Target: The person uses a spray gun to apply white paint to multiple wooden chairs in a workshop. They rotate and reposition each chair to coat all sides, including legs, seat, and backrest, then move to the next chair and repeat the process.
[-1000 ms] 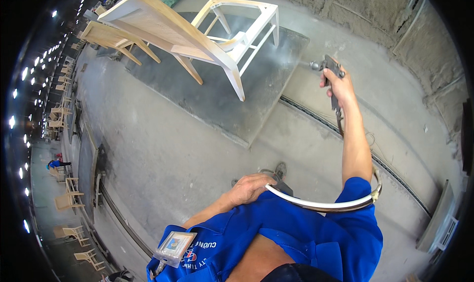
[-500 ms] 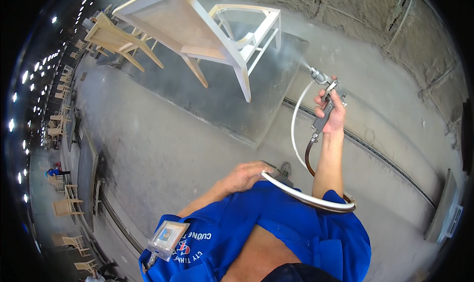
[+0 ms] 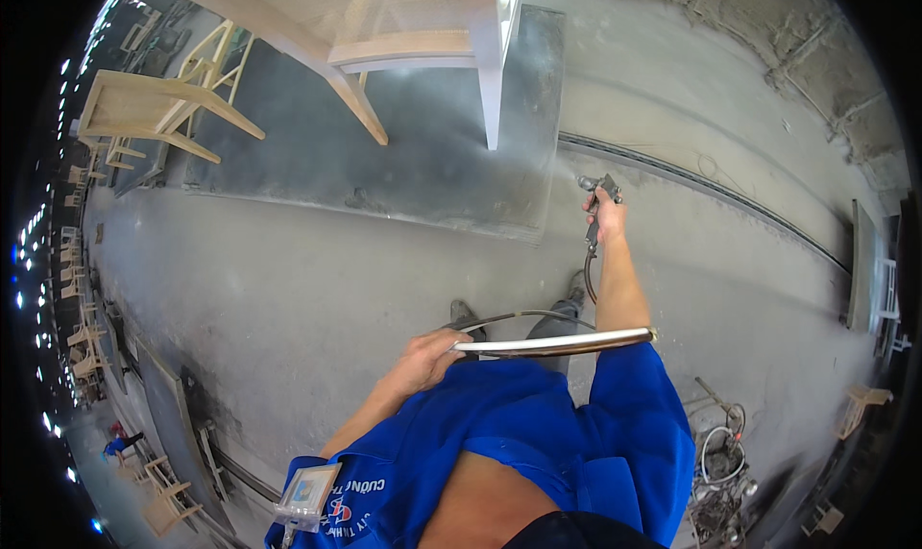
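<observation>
My right hand (image 3: pixel 608 218) grips a metal spray gun (image 3: pixel 600 186), its fingers wrapped around the handle. A pale mist leaves the nozzle toward the left. The dark hose (image 3: pixel 590 270) hangs from the base of the gun. At my waist, my left hand (image 3: pixel 423 362) is closed around a white hose (image 3: pixel 552 341) and a brown one running along it; they stretch across to my right arm. A light wooden chair (image 3: pixel 403 48) with a woven back panel stands at the top, left of the gun. Its upper part runs out of view.
A dark flat board (image 3: pixel 288 174) lies under the chair. Another wooden chair (image 3: pixel 144 107) stands at the far left. A floor rail (image 3: pixel 711 179) runs to the right. Pump-like equipment (image 3: pixel 720 463) sits behind at lower right. More chairs line the left, with a person in blue (image 3: pixel 121 443).
My right hand and the spray gun have moved lower and slightly left. The chair now appears larger and turned in view. My left hand has shifted left, drawing the hoses straighter.
</observation>
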